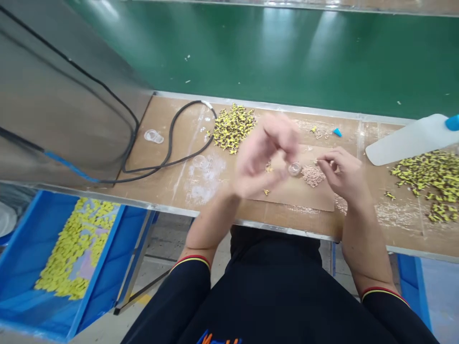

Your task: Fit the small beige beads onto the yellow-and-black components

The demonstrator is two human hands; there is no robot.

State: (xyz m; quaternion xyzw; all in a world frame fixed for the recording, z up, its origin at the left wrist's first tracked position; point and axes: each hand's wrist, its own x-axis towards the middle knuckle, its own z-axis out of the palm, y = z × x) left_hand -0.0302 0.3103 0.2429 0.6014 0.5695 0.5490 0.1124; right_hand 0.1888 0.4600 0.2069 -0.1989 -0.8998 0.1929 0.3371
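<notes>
My left hand [263,155], blurred by motion, is raised over the brown board [287,200], with its fingers curled and its thumb apart from them. Nothing shows between them. My right hand [339,172] is closed in a pinch at the right of the board; what its fingertips hold is too small to name. Beside those fingertips lies a heap of small pinkish-beige pieces [312,176]. A small round clear cup [294,168] stands between the hands. A few yellow-and-dark small parts [266,192] lie on the board near my left hand.
Heaps of yellow-and-black small parts lie back left [234,126] and far right [433,179]. A white bottle [409,138] with a blue cap lies tilted by the right heap. A black cable [168,160] loops at left. A blue bin [96,267] of yellow pieces stands below, left. A blue cone [337,132] lies behind.
</notes>
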